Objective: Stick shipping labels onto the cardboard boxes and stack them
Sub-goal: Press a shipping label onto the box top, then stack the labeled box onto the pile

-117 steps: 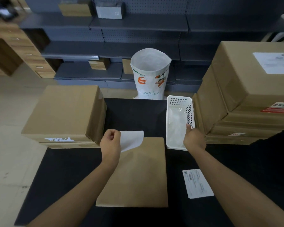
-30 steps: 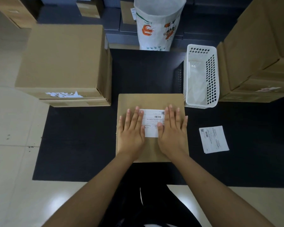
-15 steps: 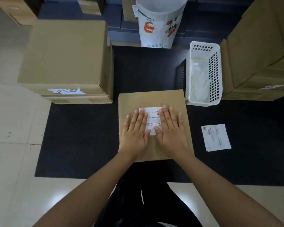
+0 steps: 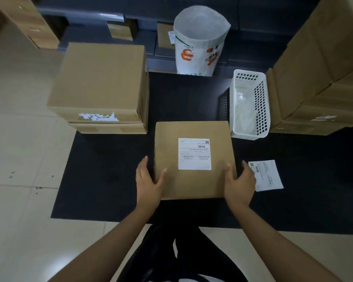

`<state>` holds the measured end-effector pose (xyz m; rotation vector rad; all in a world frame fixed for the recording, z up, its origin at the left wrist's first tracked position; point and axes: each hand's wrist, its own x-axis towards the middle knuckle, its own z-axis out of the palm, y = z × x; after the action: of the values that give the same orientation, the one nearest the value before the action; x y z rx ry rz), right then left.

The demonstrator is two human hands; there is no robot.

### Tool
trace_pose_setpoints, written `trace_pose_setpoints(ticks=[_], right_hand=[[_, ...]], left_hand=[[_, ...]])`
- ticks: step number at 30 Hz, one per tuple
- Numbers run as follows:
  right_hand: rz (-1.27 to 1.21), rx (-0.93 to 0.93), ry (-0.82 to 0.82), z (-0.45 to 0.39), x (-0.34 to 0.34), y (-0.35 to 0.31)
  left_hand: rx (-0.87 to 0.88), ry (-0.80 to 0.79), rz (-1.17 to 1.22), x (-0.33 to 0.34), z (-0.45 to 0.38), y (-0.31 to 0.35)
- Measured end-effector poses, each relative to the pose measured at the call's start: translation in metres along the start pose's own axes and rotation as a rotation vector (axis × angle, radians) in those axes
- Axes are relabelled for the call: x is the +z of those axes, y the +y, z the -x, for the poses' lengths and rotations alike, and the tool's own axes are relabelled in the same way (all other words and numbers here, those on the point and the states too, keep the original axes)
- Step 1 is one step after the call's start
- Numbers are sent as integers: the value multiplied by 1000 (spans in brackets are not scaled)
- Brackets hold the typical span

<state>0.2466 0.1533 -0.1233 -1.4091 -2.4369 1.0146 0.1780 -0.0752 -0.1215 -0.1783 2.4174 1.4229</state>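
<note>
Head view: I am watching both hands taking hold of the labelled box [image 4: 194, 159], which is sitting at the near middle of the black mat [image 4: 110, 180]. The left hand [image 4: 149, 182] and right hand [image 4: 239, 184] are clamping opposite sides, thumbs lying on top, fingers reaching down the walls. I am judging that a one-sided lift could be tipping it, or sweeping the loose label [image 4: 266, 176] lying just beside the right hand. The stuck shipping label [image 4: 194, 154] is showing a barcode and QR code; its text is too small to read.
</note>
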Motion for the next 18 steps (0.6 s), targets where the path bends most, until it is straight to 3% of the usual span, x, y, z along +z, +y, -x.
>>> trace_pose_setpoints(ticks=[4, 18], right_hand=[[-223, 142, -180, 11, 2, 11], [-360, 88, -68, 32, -34, 19]], left_hand=[[-129, -154, 246, 0, 10, -8], [-62, 37, 227, 14, 53, 12]])
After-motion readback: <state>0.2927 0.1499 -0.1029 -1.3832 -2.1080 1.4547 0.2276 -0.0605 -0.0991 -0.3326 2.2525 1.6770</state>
